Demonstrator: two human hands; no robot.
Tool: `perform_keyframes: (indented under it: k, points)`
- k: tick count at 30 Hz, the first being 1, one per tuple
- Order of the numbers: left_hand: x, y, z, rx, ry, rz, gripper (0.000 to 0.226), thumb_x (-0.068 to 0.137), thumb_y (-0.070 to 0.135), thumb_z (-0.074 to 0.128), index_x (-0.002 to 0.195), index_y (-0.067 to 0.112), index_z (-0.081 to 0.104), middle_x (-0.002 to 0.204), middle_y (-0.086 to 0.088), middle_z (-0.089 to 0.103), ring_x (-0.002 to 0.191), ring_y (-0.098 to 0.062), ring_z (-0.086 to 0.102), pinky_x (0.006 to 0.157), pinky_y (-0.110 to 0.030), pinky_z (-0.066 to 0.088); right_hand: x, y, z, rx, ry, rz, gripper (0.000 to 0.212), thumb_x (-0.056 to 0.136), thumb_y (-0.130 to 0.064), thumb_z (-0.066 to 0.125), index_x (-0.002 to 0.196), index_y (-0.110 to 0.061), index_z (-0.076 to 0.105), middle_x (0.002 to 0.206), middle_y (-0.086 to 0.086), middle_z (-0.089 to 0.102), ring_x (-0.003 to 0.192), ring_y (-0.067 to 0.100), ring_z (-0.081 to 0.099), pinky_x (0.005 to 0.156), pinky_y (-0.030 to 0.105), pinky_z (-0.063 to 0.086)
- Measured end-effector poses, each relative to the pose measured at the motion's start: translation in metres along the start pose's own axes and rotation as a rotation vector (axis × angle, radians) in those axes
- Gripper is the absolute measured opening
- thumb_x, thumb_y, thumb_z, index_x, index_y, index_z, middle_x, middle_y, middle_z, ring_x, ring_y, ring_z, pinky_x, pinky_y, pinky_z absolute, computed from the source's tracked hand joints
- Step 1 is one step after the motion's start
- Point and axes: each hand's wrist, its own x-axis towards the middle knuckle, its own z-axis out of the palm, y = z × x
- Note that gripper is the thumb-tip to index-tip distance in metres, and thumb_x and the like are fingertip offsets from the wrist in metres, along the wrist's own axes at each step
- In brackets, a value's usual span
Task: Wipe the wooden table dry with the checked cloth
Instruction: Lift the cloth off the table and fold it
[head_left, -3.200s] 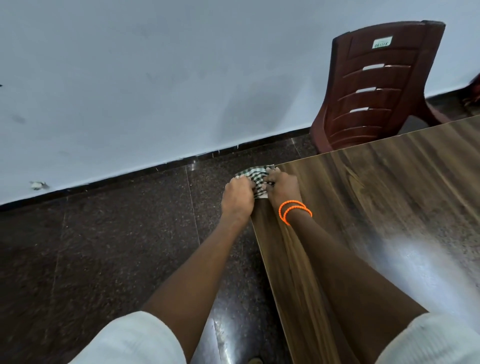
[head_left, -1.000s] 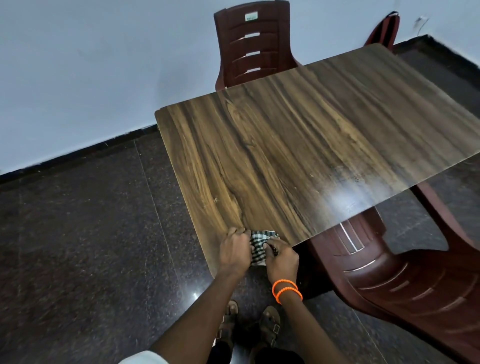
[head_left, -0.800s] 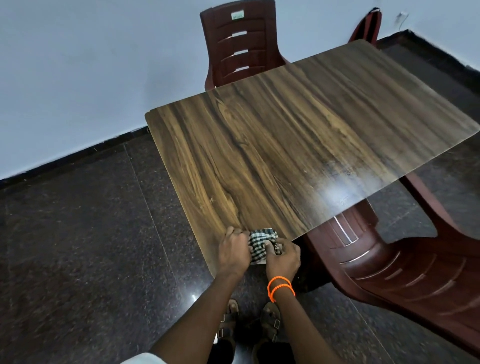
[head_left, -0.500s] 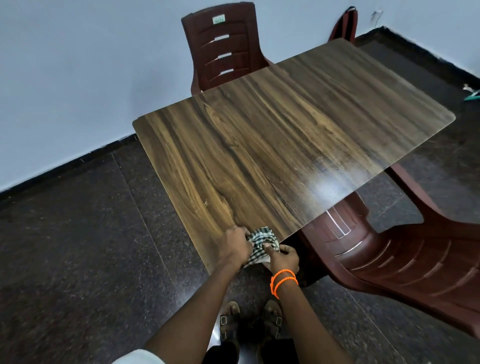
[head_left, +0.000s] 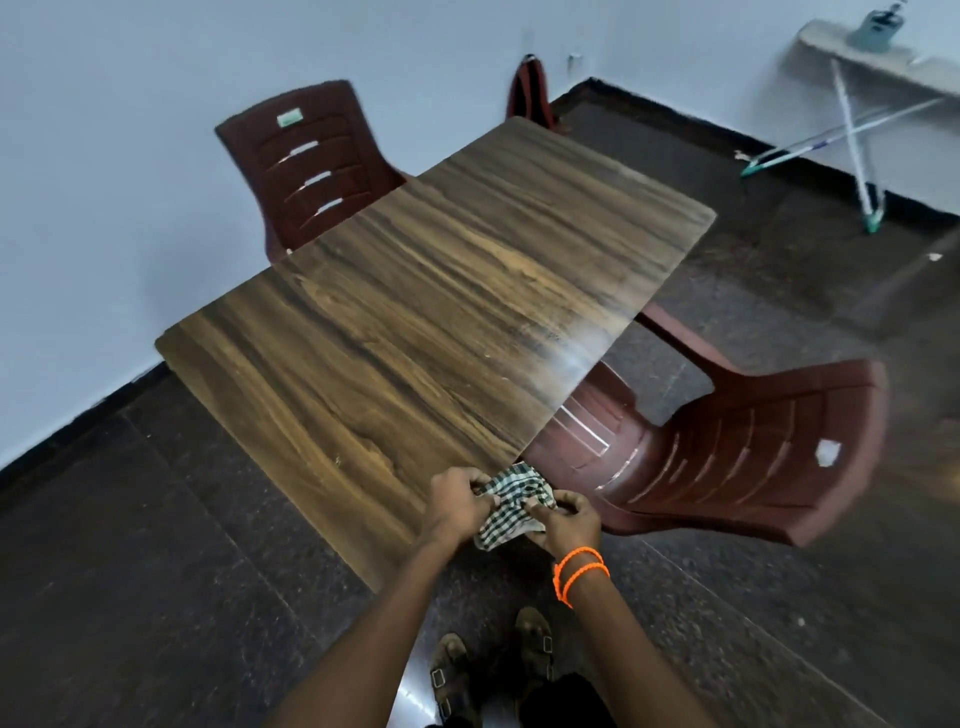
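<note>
Lifted off the counter (head_left: 415, 332) edge since half a second ago: checked cloth (head_left: 511, 504), bunched between both hands at the near corner. Left hand (head_left: 457, 501) pinching its left side, right hand (head_left: 569, 519) curled round its right side, orange bangles (head_left: 576, 571) on that wrist. Maroon plastic chair (head_left: 753, 452) just beside, right.

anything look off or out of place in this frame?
Little stands out. The near chair sits angled to the wooden table, seat partly tucked under its corner. A hazy, glossy patch shows by the table's right edge; glare or wet film, can't tell. Both hands grip the bunched checked cloth at the near corner.
</note>
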Motion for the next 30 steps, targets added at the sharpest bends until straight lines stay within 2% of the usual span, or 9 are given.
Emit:
perform_keyframes:
  k: [3,6,9,12,15,18,23,26,30]
  points:
    - [-0.006,0.034,0.013,-0.025,-0.049,0.066,0.022,0.070,0.028,0.080,0.091,0.024,0.077,0.083,0.008,0.074,0.076,-0.007,0.066,0.069,-0.012,0.044,-0.009,-0.023,-0.034,0.065,0.055,-0.054,0.032,0.074,0.008,0.076,0.088,-0.012,0.056,0.083,0.011,0.064,0.071,0.023,0.066,0.056,0.039,0.057]
    - [-0.015,0.075,0.027,-0.053,-0.111,0.125,0.019,0.071,0.025,0.081,0.089,0.021,0.078,0.082,0.008,0.074,0.073,-0.004,0.066,0.072,-0.014,0.049,-0.011,-0.044,-0.070,0.087,0.101,-0.107,0.032,0.075,0.008,0.075,0.085,-0.013,0.054,0.082,0.011,0.064,0.069,0.024,0.065,0.050,0.035,0.056]
    - [-0.019,0.113,0.045,-0.078,-0.174,0.196,0.020,0.070,0.026,0.081,0.089,0.020,0.078,0.082,0.007,0.075,0.071,0.000,0.067,0.070,-0.013,0.051,-0.006,-0.064,-0.109,0.085,0.160,-0.150,0.032,0.073,0.007,0.077,0.083,-0.014,0.055,0.081,0.014,0.067,0.068,0.028,0.068,0.053,0.041,0.058]
    - [-0.020,0.155,0.070,-0.069,-0.200,0.264,0.028,0.065,0.038,0.078,0.091,0.028,0.078,0.080,0.012,0.075,0.074,-0.001,0.069,0.075,-0.024,0.056,0.004,-0.088,-0.151,0.107,0.216,-0.175,0.032,0.071,0.004,0.080,0.082,-0.016,0.057,0.084,0.013,0.070,0.073,0.027,0.070,0.058,0.043,0.059]
    - [-0.029,0.205,0.089,-0.038,-0.208,0.315,0.026,0.067,0.037,0.079,0.092,0.029,0.078,0.082,0.012,0.075,0.078,0.001,0.068,0.076,-0.021,0.054,0.015,-0.112,-0.195,0.146,0.237,-0.207,0.031,0.072,0.002,0.079,0.083,-0.017,0.057,0.086,0.011,0.070,0.077,0.026,0.071,0.061,0.044,0.059]
    - [-0.039,0.257,0.114,-0.071,-0.220,0.334,0.023,0.066,0.032,0.081,0.088,0.027,0.078,0.078,0.010,0.075,0.075,0.000,0.068,0.077,-0.023,0.055,0.025,-0.138,-0.242,0.183,0.252,-0.224,0.031,0.068,0.000,0.082,0.082,-0.017,0.061,0.087,0.015,0.072,0.078,0.029,0.072,0.058,0.043,0.059]
    - [-0.038,0.326,0.165,-0.111,-0.258,0.314,0.026,0.058,0.039,0.080,0.083,0.033,0.077,0.069,0.012,0.073,0.071,-0.003,0.070,0.076,-0.031,0.059,0.051,-0.183,-0.314,0.173,0.280,-0.286,0.034,0.055,-0.007,0.087,0.076,-0.022,0.064,0.084,0.014,0.072,0.078,0.030,0.072,0.056,0.040,0.060]
    - [-0.033,0.366,0.191,-0.178,-0.271,0.305,0.027,0.059,0.033,0.083,0.084,0.024,0.078,0.071,0.006,0.074,0.073,-0.008,0.072,0.078,-0.036,0.059,0.077,-0.208,-0.353,0.143,0.275,-0.333,0.037,0.047,-0.020,0.085,0.073,-0.035,0.064,0.083,0.009,0.072,0.078,0.029,0.072,0.061,0.050,0.060]
    - [-0.031,0.416,0.216,-0.256,-0.279,0.268,0.021,0.069,0.022,0.082,0.089,0.017,0.078,0.076,0.003,0.075,0.074,-0.010,0.072,0.077,-0.037,0.060,0.094,-0.253,-0.389,0.126,0.253,-0.343,0.033,0.066,-0.003,0.083,0.079,-0.024,0.061,0.088,0.014,0.070,0.081,0.032,0.071,0.058,0.052,0.060]
